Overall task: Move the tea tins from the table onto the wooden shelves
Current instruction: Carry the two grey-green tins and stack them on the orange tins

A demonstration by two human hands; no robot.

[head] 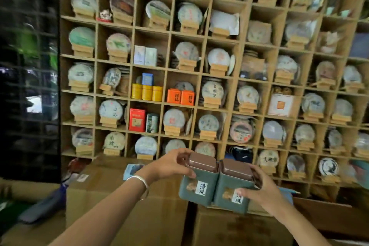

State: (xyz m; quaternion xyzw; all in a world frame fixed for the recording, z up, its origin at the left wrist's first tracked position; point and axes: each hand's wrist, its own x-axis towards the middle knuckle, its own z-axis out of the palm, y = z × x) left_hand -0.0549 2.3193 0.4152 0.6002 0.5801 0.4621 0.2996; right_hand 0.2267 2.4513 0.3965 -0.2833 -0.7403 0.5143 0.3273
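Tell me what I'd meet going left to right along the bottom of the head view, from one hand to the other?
Silver bracelet → left hand → left green tea tin → right green tea tin → right hand.

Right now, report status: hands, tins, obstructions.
Left hand grips left green tin; right hand grips right green tin. Tins side by side, below shelves. Cardboard boxes beneath.
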